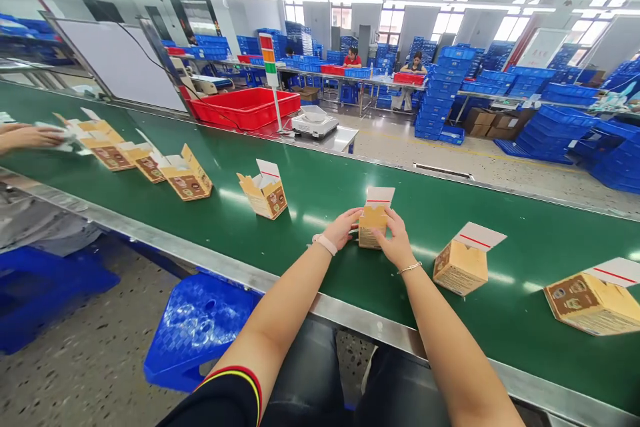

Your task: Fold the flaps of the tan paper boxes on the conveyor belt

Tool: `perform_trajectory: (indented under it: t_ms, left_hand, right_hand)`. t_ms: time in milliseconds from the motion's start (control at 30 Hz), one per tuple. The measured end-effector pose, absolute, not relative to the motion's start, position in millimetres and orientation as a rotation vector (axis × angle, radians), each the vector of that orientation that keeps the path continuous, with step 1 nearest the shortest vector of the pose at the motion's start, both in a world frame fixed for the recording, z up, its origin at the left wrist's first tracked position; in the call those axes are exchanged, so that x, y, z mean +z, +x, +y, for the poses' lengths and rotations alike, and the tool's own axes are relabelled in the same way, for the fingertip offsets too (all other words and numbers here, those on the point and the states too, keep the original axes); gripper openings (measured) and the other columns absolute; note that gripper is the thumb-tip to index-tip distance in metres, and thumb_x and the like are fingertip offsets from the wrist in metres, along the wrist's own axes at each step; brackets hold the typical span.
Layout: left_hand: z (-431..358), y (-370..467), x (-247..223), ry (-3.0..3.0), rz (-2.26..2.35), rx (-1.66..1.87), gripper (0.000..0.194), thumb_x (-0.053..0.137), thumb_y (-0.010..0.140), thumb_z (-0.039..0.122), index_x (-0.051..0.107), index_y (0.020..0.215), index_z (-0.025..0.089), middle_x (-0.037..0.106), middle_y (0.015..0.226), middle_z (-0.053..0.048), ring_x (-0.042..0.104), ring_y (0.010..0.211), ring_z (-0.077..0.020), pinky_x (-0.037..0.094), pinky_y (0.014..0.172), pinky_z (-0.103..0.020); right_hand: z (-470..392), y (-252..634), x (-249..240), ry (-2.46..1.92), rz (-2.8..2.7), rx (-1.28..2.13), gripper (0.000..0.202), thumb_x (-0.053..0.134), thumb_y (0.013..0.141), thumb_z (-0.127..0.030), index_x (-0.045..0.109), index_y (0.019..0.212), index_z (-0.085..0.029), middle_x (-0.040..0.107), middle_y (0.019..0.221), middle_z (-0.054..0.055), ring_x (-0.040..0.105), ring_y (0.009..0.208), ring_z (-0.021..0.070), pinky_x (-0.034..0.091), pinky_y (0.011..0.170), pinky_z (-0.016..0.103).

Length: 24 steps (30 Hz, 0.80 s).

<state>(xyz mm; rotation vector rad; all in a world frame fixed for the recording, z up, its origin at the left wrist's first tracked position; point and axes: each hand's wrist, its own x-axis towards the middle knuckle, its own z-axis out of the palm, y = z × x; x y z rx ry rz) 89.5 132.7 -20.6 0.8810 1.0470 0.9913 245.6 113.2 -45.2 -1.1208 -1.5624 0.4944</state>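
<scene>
A small tan carton (373,237) stands on the green conveyor belt (320,180) between my hands, its white lid with a red line raised at the back. My left hand (342,227) touches the carton's left side, and my right hand (397,240) grips its right side, thumb on the front. To the right are a carton (460,268) and, farther along, another carton (590,303), both with white lids up. An open-topped carton (270,200) stands to the left, its flaps raised.
Several open cartons (187,180) stand farther left, near another person's hand (35,137). Across the belt are a red bin (245,107) and a scale (315,123). A metal rail (295,293) edges the near side; a blue stool (200,320) stands below.
</scene>
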Motion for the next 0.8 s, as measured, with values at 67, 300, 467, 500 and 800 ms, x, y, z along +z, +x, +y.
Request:
perform_trajectory:
  t_ms: [67, 300, 467, 500, 800]
  left_hand:
    - [134, 94, -20, 0.904, 1.0, 0.952, 0.025, 0.063, 0.074, 0.036, 0.066, 0.096, 0.024, 0.068, 0.097, -0.003, 0.058, 0.086, -0.0175, 0.039, 0.079, -0.033]
    - [138, 129, -24, 0.951, 0.955, 0.899, 0.015, 0.069, 0.067, 0.015, 0.059, 0.077, 0.016, 0.066, 0.078, -0.002, 0.058, 0.08, -0.016, 0.042, 0.082, -0.032]
    - [132, 153, -34, 0.912, 0.851, 0.941, 0.02, 0.071, 0.065, 0.014, 0.058, 0.081, 0.015, 0.067, 0.083, -0.004, 0.06, 0.08, -0.016, 0.045, 0.08, -0.03]
    - [130, 154, -34, 0.896, 0.842, 0.943, 0.02, 0.07, 0.066, 0.015, 0.059, 0.082, 0.015, 0.067, 0.085, -0.004, 0.061, 0.081, -0.0159, 0.045, 0.08, -0.029]
    - [121, 143, -16, 0.915, 0.922, 0.958, 0.031, 0.062, 0.079, 0.037, 0.056, 0.106, 0.021, 0.065, 0.111, -0.008, 0.058, 0.103, -0.021, 0.045, 0.083, -0.031]
  right_hand:
    - [117, 251, -46, -1.115, -1.525, 0.473, 0.034, 0.069, 0.065, -0.056, 0.07, 0.076, -0.024, 0.062, 0.117, 0.01, 0.048, 0.118, 0.03, 0.033, 0.106, 0.051]
    - [106, 255, -45, -1.14, -1.122, 0.716, 0.036, 0.066, 0.067, -0.056, 0.057, 0.066, -0.02, 0.061, 0.076, 0.002, 0.057, 0.073, 0.0183, 0.05, 0.071, 0.035]
    - [107, 260, -37, -1.166, -0.685, 0.767, 0.04, 0.075, 0.051, -0.034, 0.05, 0.081, -0.022, 0.059, 0.081, -0.001, 0.059, 0.073, 0.0151, 0.051, 0.063, 0.027]
    - [108, 262, -34, -1.2, -0.643, 0.804, 0.041, 0.074, 0.049, -0.029, 0.05, 0.082, -0.022, 0.059, 0.082, -0.001, 0.059, 0.072, 0.0153, 0.052, 0.062, 0.027]
    - [107, 279, -20, -1.272, -0.68, 1.004, 0.032, 0.063, 0.055, -0.015, 0.055, 0.086, -0.021, 0.065, 0.083, 0.004, 0.064, 0.075, 0.0198, 0.055, 0.062, 0.031]
